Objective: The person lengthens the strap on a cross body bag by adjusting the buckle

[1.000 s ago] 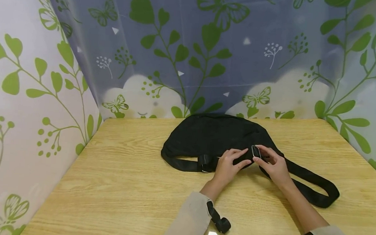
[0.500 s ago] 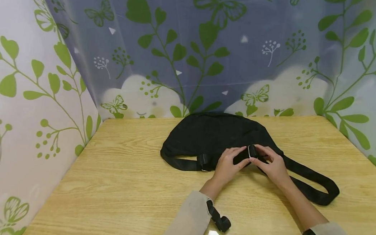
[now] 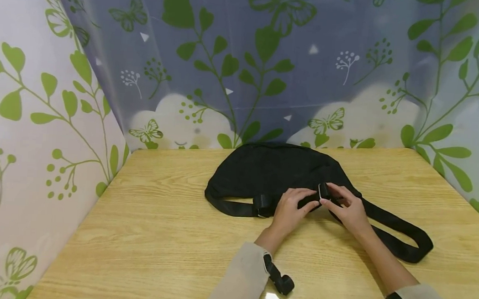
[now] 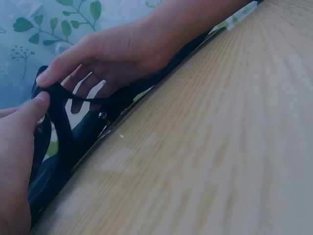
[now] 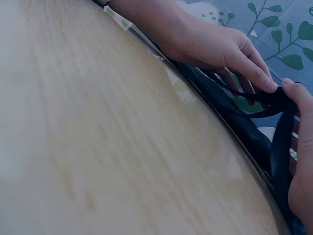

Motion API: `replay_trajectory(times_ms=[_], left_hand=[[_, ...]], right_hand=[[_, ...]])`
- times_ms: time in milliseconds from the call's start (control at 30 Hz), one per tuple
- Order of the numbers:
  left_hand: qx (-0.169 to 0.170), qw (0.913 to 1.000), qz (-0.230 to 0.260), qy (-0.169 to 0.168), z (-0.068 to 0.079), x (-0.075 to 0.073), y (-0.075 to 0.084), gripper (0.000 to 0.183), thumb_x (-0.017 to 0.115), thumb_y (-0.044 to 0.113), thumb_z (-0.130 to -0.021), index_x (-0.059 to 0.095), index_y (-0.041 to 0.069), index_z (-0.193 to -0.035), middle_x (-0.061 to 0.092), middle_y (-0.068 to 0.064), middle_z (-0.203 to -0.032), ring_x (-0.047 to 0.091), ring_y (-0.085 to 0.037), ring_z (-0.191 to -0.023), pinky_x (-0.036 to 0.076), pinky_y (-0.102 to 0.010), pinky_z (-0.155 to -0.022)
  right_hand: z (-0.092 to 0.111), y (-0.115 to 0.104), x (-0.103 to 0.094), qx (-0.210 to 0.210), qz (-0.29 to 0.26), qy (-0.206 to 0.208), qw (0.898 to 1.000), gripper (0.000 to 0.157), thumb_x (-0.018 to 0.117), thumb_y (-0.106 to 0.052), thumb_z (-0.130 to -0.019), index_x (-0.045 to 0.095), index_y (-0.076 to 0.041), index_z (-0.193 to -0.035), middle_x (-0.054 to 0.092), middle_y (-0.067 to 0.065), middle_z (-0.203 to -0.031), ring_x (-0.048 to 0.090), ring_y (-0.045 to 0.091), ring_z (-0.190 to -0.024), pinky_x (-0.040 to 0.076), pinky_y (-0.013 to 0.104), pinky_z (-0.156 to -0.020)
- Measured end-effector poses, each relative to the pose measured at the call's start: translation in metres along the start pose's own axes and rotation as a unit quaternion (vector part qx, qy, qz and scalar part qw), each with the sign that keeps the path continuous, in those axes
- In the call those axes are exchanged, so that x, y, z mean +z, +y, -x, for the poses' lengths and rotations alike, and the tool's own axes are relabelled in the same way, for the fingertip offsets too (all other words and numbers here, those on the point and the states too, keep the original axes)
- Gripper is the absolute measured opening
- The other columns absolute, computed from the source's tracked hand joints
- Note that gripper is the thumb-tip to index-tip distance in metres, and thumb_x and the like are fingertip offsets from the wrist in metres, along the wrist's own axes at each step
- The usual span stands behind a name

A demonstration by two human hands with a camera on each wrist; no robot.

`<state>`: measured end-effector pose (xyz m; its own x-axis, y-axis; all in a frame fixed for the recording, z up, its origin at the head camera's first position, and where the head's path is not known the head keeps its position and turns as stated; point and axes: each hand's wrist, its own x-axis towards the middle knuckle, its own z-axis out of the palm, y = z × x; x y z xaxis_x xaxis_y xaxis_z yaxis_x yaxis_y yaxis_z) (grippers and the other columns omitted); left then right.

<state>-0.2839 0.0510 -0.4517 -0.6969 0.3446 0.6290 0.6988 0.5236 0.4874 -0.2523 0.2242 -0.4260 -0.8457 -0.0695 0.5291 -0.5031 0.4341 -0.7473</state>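
Note:
A black waist bag [image 3: 271,167] lies flat at the back of the table, its webbing strap [image 3: 397,225] looping out to the right. At the bag's front edge, my right hand [image 3: 350,212] pinches a metal strap slider [image 3: 320,192] between thumb and forefinger, with black webbing in its frame. Just left of it, my left hand [image 3: 289,209] pinches the strap between thumb and fingers. In the left wrist view, both thumbs meet close together on the raised webbing [image 4: 61,115]. Part of the strap is hidden behind the fingers.
A second black buckle [image 3: 262,203] sits on the strap left of my left hand. The wooden table [image 3: 156,236] ends at a patterned cloth backdrop [image 3: 212,52] behind and at both sides. Black camera bands [image 3: 282,284] circle the sleeves.
The slider, seen as a clear rectangle one second ago, has turned and shifted slightly left, and webbing now fills its frame. Both hands stay nearly in place; the bag has not moved.

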Motion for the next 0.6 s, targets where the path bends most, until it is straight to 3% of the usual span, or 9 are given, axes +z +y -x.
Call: replay_trajectory(times_ms=[233, 400, 600], left_hand=[[0.019, 0.9996, -0.004, 0.019, 0.000, 0.001, -0.001, 0.033, 0.064, 0.033, -0.084, 0.067, 0.014, -0.111, 0.061, 0.003, -0.111, 0.051, -0.009, -0.100, 0.036, -0.018, -0.088], [0.022, 0.9991, 0.007, 0.035, -0.001, 0.000, -0.002, 0.033, 0.066, 0.031, -0.083, 0.066, 0.013, -0.111, 0.061, 0.003, -0.110, 0.051, -0.009, -0.098, 0.036, -0.016, -0.087], [-0.006, 0.9996, 0.007, 0.025, 0.000, 0.001, -0.001, 0.045, 0.068, 0.036, -0.081, 0.061, 0.014, -0.119, 0.060, 0.002, -0.114, 0.051, -0.010, -0.102, 0.037, -0.020, -0.089]], right_hand=[[-0.001, 0.024, 0.000, 0.030, -0.006, -0.037, 0.999, 0.049, 0.066, -0.010, -0.086, 0.050, 0.002, -0.130, 0.056, 0.014, -0.106, 0.052, 0.000, -0.090, 0.043, 0.014, -0.072], [-0.001, 0.027, 0.000, 0.050, -0.024, -0.066, 0.996, 0.051, 0.063, -0.012, -0.088, 0.044, 0.005, -0.133, 0.055, 0.020, -0.110, 0.053, -0.001, -0.089, 0.046, 0.015, -0.070], [-0.001, 0.025, 0.001, 0.027, 0.004, -0.005, 1.000, 0.049, 0.068, -0.007, -0.083, 0.051, 0.005, -0.127, 0.057, 0.010, -0.101, 0.051, -0.003, -0.087, 0.042, 0.011, -0.071]])
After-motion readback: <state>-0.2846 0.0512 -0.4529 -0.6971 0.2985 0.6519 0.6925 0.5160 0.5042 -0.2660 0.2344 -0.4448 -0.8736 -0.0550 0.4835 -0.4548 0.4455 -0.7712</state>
